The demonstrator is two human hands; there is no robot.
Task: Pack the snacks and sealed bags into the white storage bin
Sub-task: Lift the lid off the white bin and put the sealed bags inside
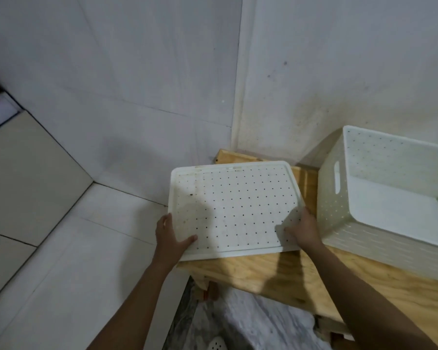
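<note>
Left hand [168, 236] and right hand [304, 229] each grip the perforated lid [235, 208], centre frame; white bin [339, 213] at right on the bench [288, 276].

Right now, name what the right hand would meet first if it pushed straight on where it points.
The white perforated plastic lid it grips; the right hand points across it. Beyond, probably the grey wall.

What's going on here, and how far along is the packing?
A person grips a perforated white lid by its near corners, left hand on one, right hand on the other, over the left end of a wooden table. The white storage bin stands open beside it to the right; the part of its inside in view holds nothing. No snacks or sealed bags show, so packing has not begun.
</note>
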